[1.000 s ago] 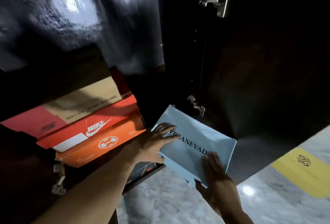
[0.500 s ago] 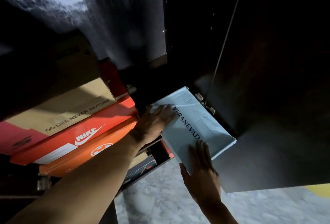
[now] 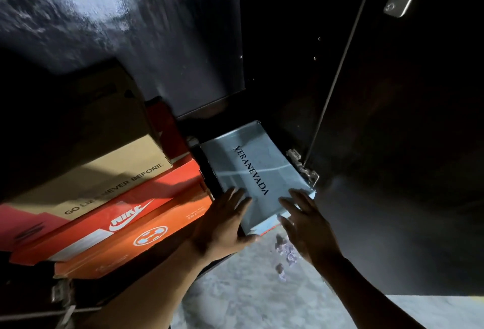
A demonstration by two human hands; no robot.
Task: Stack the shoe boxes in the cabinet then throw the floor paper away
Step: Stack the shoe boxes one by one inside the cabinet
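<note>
At the cabinet mouth: light blue shoe box (image 3: 251, 171) lies flat, near edge at the opening.
Left edge: narrow dark gap to the orange box stack (image 3: 146, 234).
Right edge: corner just beside the hinge (image 3: 303, 169).
Left hand (image 3: 225, 224): straight fingers flat on the lid, gripping nothing.
Right hand (image 3: 303, 224): fingers spread flat on the near corner.
Floor (image 3: 235, 297): paper scraps (image 3: 286, 251) beside the right wrist.

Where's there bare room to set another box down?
The blue box lid beyond the left hand and right hand is bare; so is the marble floor between the forearms, apart from paper scraps. Left is crowded: the stack of tan, red and orange boxes sits close beside it.
</note>
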